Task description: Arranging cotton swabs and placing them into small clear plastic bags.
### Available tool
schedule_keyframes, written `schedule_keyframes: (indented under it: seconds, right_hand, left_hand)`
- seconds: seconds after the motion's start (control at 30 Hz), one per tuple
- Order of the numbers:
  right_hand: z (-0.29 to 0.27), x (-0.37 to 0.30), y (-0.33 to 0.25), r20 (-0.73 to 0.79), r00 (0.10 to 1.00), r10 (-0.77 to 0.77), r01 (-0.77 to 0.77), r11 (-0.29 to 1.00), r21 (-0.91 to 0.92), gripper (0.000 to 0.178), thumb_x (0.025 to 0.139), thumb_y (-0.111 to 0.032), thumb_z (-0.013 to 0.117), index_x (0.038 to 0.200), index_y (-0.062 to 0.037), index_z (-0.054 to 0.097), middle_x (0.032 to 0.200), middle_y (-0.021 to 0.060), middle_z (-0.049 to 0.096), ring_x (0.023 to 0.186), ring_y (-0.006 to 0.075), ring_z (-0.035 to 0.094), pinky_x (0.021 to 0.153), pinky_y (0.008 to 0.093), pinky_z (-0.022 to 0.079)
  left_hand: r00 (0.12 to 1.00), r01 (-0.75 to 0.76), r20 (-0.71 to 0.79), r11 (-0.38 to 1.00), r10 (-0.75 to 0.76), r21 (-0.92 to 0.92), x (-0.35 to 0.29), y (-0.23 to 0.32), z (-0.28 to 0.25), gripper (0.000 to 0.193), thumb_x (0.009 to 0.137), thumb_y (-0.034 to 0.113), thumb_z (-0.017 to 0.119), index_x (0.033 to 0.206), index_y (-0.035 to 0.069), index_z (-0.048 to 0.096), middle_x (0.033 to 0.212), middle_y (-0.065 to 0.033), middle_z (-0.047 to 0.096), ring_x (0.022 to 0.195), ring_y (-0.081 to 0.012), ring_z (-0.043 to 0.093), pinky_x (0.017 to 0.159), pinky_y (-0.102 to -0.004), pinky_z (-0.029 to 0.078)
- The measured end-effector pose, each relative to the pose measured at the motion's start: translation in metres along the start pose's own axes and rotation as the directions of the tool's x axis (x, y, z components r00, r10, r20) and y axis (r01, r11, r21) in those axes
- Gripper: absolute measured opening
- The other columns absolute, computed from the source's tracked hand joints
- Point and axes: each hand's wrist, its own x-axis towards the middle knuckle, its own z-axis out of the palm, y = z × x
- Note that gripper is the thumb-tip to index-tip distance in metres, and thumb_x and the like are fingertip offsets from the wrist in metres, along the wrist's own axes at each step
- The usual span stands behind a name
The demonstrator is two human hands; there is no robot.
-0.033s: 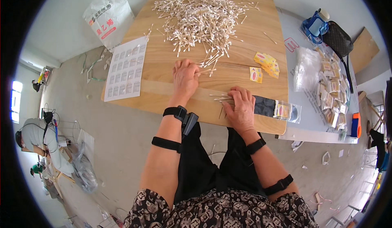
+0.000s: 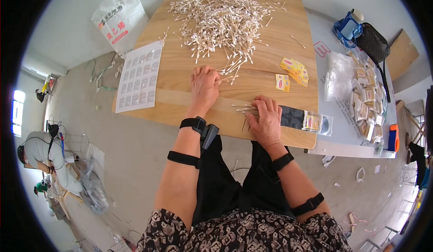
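A big heap of cotton swabs (image 2: 221, 19) covers the far half of a wooden table (image 2: 180, 67). My left hand (image 2: 204, 86) lies palm down at the heap's near edge, its fingers on a few loose swabs (image 2: 231, 71). My right hand (image 2: 264, 119) rests near the table's front edge, pressing a small aligned bundle of swabs (image 2: 246, 110) against the wood. Just right of that hand lies a black strip (image 2: 292, 116) with a small clear packet of swabs (image 2: 315, 122) at its end.
Yellow packet labels (image 2: 293, 67) lie right of the heap, one (image 2: 282, 82) nearer me. A white printed sheet (image 2: 140, 77) hangs over the left edge. A white bag (image 2: 118, 17) sits on the floor. Filled packets (image 2: 365, 96) and a dark bag (image 2: 373, 42) lie on the right-hand table. Another person (image 2: 38, 150) sits far left.
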Motion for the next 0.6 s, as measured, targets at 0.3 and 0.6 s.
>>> schedule_keyframes:
  seconds: [0.3,0.6]
  right_hand:
    - [0.000,-0.001,-0.001,0.001,1.000,0.002,-0.002,1.000,-0.012,0.032,0.076,-0.016,0.070,0.104,-0.0067,0.059,0.117,0.0087,0.058,0.115,0.0323,0.050,0.098,0.0449,0.035]
    - [0.000,-0.001,0.001,-0.008,1.000,-0.013,0.013,1.000,-0.007,0.032,0.076,-0.016,0.070,0.104,-0.0067,0.059,0.117,0.0091,0.057,0.113,0.0325,0.050,0.096,0.0450,0.036]
  left_hand:
    - [0.998,0.014,-0.058,0.996,-0.019,-0.089,0.004,-0.013,0.003,0.012,0.080,0.002,0.068,0.086,0.009,0.060,0.095,-0.0050,0.061,0.102,-0.0312,0.051,0.089,-0.0456,0.040]
    - [0.992,0.097,-0.047,0.940,-0.118,-0.328,-0.004,0.014,0.005,0.010,0.080,0.004,0.069,0.085,0.008,0.062,0.084,-0.0089,0.063,0.089,-0.0312,0.056,0.079,-0.0411,0.047]
